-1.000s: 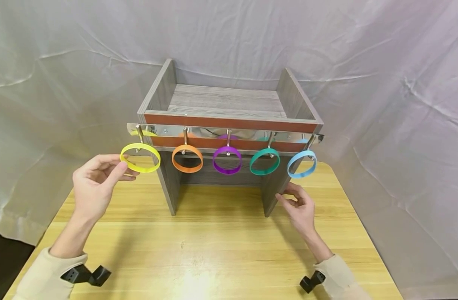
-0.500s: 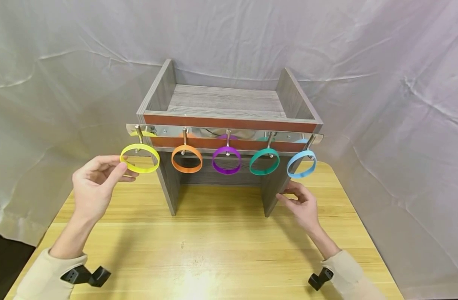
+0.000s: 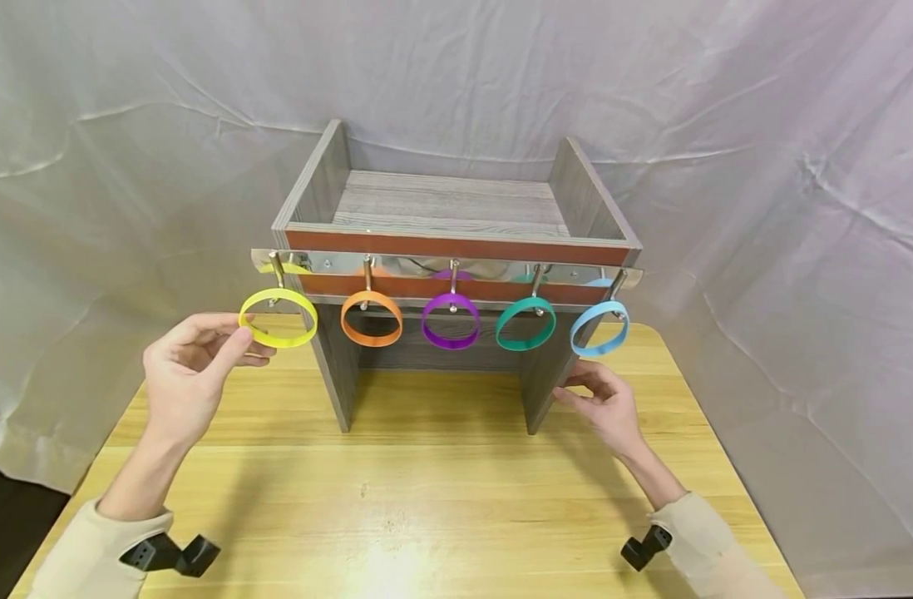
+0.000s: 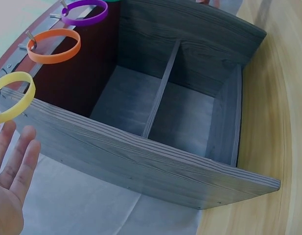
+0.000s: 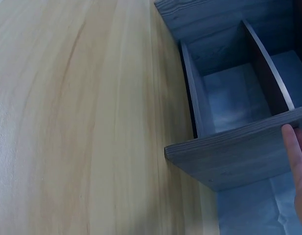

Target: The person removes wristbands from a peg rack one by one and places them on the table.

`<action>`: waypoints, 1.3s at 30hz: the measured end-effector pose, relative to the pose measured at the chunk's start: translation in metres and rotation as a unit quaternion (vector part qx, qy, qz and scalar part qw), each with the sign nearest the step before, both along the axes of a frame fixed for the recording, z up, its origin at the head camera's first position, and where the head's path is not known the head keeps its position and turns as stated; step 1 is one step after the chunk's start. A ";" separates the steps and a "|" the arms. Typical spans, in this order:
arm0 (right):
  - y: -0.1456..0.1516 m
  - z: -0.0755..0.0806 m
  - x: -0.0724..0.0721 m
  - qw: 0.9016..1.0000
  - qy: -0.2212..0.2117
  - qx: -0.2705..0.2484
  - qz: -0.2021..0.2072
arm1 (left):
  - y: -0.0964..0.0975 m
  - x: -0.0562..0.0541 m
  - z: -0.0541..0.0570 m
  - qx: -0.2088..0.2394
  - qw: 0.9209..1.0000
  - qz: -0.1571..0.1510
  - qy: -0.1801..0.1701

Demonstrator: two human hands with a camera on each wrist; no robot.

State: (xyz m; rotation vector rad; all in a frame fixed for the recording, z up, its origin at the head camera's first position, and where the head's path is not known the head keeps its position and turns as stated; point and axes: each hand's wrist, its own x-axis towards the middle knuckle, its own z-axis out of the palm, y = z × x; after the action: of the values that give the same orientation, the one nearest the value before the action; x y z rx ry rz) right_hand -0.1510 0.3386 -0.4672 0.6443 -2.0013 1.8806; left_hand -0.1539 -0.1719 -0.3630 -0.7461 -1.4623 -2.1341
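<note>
left hand (image 3: 190, 366) pinches yellow ring (image 3: 248, 334), gap rightward; right hand (image 3: 606, 410) at shelf edge (image 5: 229, 134), grip unclear

5 rings (image 3: 451, 344) obstruct the rail (image 3: 419, 266), leaving room to pass beneath.

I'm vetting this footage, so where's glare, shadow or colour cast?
Head: white glare on the tabletop, bottom centre, soft shadow beside the left forearm, yellow ring mirrored in the metal strip; left wrist: bluish cast, washed-out top-left corner; right wrist: bluish, dim inside the shelf unit.
</note>
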 end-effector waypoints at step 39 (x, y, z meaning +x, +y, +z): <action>0.008 -0.002 -0.009 0.999 -0.013 -0.016 0.031 | 0.000 0.000 0.026 0.057 0.998 -0.012 0.015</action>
State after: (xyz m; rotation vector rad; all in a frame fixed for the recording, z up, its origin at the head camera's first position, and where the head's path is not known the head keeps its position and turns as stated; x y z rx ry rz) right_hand -0.1603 0.3468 -0.4689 0.6842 -1.9852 1.9634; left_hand -0.1541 -0.1714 -0.3368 -0.7525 -1.3105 -2.1940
